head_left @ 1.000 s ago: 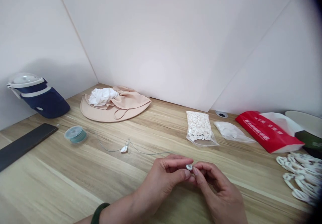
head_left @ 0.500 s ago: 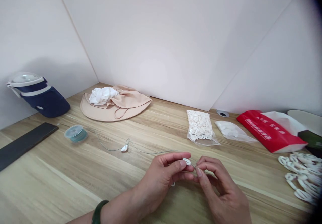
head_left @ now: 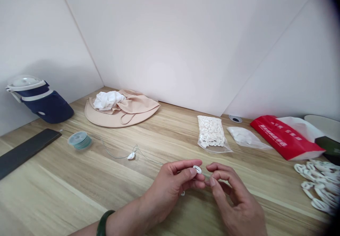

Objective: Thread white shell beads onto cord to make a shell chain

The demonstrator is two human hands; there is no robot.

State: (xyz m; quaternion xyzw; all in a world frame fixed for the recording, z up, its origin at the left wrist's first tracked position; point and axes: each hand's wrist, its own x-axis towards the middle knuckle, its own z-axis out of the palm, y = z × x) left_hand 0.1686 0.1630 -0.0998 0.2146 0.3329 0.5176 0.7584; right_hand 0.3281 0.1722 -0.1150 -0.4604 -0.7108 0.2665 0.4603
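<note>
My left hand (head_left: 170, 190) pinches a small white shell (head_left: 197, 169) between thumb and forefinger, low in the middle of the view. My right hand (head_left: 233, 200) sits just to its right, thumb and forefinger pinched together on the end of a thin cord (head_left: 119, 156). That cord runs left across the wooden table (head_left: 66, 186) to a teal spool (head_left: 80, 140). Another white shell (head_left: 131, 155) is strung on the cord and lies on the table.
A clear bag of white shells (head_left: 211, 133) and a second clear bag (head_left: 244, 137) lie behind my hands. A red-and-white bag (head_left: 281, 137) and a pile of loose shells (head_left: 318, 186) are at right. A beige hat (head_left: 120, 110), navy visor (head_left: 39, 99) and black bar (head_left: 25, 151) are at left.
My two hands have drawn slightly apart; the shell stays in my left fingers and has risen a little, while my right fingers have pulled back to the right.
</note>
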